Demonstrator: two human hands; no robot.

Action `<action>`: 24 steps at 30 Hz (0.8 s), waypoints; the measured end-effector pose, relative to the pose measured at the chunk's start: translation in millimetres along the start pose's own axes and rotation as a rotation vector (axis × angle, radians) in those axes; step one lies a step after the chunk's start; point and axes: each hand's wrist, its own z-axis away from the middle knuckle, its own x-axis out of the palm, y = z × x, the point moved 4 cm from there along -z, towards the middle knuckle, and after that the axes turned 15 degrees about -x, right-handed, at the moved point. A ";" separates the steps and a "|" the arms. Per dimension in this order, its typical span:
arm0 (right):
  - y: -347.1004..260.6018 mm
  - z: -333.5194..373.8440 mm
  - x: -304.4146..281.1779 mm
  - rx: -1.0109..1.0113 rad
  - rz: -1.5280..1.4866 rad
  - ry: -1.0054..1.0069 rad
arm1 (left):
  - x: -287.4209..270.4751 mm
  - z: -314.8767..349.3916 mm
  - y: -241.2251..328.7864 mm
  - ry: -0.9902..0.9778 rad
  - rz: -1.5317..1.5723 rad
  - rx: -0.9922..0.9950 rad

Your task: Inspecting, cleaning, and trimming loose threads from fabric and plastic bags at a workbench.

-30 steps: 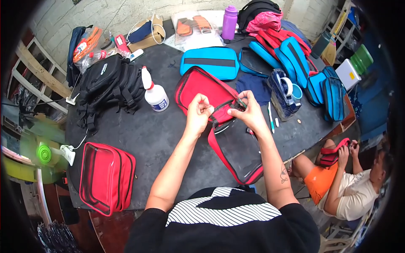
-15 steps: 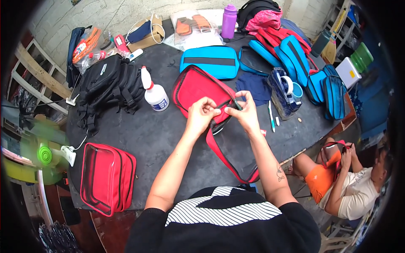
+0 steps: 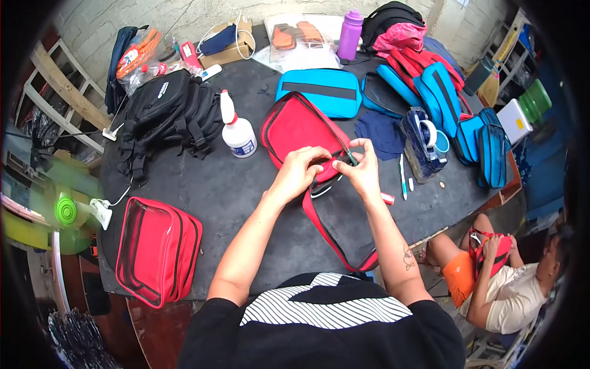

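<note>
While both forearms reach in over the black tabletop (image 3: 230, 200), the left hand (image 3: 299, 173) has its thumb and forefinger drawn nearly together on the dark-trimmed edge of a red fabric bag with a clear-panelled flap (image 3: 298, 132). This bag lies near the middle of the table, its flap hanging open toward the person's body. At the same edge, just beside the left, the right hand (image 3: 361, 171) has its fingers curled closed around a slim dark green tool (image 3: 352, 158), its thumb against the red fabric; exactly what each fingertip pinches is too small to tell. Behind the bag lies a bright blue rectangular bag with a black stripe (image 3: 317, 89); to its left stands a white spray bottle with a red-collared nozzle (image 3: 238, 138), and to its right lies a crumpled navy cloth (image 3: 378, 136).
</note>
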 end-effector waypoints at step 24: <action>-27.3 -3.8 3.4 -0.152 0.076 0.082 | -6.8 -21.0 -15.6 0.098 0.353 -0.147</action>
